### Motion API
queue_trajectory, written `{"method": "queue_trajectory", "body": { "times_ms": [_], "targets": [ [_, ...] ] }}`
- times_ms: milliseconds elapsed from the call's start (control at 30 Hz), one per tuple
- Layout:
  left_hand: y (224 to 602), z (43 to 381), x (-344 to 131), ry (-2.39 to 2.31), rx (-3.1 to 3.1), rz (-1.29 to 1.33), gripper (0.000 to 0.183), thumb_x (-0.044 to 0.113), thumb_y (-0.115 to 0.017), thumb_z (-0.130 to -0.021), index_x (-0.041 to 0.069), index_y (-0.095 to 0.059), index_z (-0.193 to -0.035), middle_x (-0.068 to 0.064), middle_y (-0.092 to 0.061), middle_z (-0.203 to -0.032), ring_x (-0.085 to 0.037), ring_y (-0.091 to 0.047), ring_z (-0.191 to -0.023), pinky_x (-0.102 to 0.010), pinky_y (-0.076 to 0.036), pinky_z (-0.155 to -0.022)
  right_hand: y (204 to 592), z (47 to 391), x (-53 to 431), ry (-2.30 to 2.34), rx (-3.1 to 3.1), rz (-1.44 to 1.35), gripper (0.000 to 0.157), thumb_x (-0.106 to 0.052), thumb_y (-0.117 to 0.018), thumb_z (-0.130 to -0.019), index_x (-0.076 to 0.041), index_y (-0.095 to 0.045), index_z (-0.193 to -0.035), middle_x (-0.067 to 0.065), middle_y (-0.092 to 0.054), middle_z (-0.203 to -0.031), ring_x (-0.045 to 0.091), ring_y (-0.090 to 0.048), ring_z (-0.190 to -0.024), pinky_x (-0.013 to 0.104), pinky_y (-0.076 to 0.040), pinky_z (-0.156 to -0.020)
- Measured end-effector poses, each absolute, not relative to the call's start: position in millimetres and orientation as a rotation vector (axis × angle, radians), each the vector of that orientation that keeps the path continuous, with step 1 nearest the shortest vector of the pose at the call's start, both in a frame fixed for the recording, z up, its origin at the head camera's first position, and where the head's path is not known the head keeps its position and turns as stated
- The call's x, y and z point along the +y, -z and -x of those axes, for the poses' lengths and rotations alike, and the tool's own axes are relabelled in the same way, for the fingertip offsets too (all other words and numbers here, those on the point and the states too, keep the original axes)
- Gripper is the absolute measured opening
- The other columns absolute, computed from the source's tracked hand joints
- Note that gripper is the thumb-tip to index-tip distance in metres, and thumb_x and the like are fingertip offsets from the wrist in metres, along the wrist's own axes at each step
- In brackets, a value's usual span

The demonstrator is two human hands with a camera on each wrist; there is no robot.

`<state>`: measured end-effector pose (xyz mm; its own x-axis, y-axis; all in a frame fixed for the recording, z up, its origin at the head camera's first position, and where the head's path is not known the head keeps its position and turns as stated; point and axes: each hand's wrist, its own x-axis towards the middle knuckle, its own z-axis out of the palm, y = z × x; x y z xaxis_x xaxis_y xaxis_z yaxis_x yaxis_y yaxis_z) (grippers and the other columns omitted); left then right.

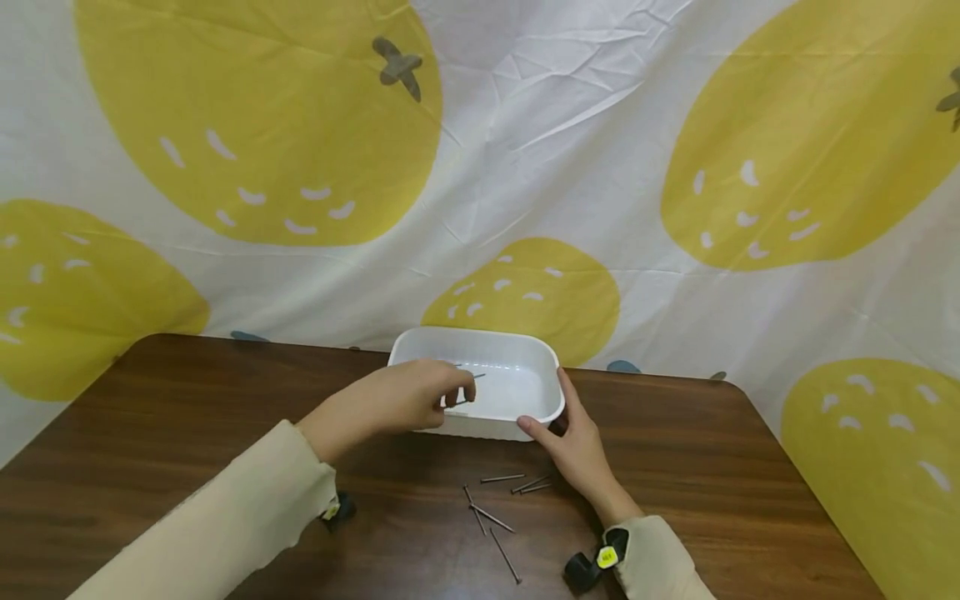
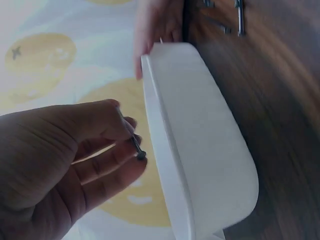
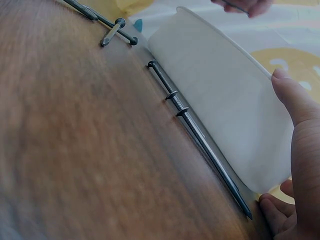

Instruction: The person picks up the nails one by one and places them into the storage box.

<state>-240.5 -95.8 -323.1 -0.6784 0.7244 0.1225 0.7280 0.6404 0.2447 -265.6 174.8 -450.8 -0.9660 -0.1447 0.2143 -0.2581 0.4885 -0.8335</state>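
My left hand [image 1: 408, 396] is over the left part of a white plastic tub [image 1: 480, 427]. It pinches a nail [image 2: 131, 136] between thumb and fingers, its head pointing away from the palm in the left wrist view. My right hand [image 1: 577, 446] grips the tub's right end, thumb on the front rim and fingers round the side. One or more thin nails [image 1: 480, 376] show inside the tub, partly hidden behind my left hand. Loose nails [image 3: 200, 137] lie on the table close in front of the tub.
Several more nails [image 1: 491, 518] lie scattered on the brown wooden table [image 1: 675, 467], between my forearms. A white cloth with yellow fruit shapes [image 1: 540, 150] hangs right behind the table's back edge. Black camera straps [image 1: 592, 569] circle the wrists.
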Motion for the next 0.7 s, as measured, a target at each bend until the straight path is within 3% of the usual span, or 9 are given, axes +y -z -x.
{"method": "queue_trajectory", "body": {
  "times_ms": [333,700],
  "targets": [
    [329,269,-91,0.483,-2.863,1.205,0.036,-0.01,-0.061,-0.08,0.007,-0.07,-0.11,-0.007,-0.073,-0.095,-0.014,-0.066,-0.081,-0.024,-0.054,-0.074,449,266,175,-1.496,-2.608,-0.364,0.098,-0.033,-0.078,-0.088,-0.022,-0.016,-0.163,0.014,-0.035,-0.163,0.033,-0.049,-0.14,0.051,-0.045,-0.111],
    [347,303,-97,0.525,-3.074,0.956,0.031,-0.006,-0.064,-0.084,0.005,-0.07,-0.112,-0.01,-0.072,-0.099,-0.022,-0.065,-0.092,-0.035,-0.055,-0.084,452,266,176,-1.493,-2.596,-0.365,0.098,-0.031,-0.078,-0.087,-0.021,-0.017,-0.163,0.015,-0.035,-0.163,0.033,-0.048,-0.141,0.051,-0.044,-0.112]
  ]
}}
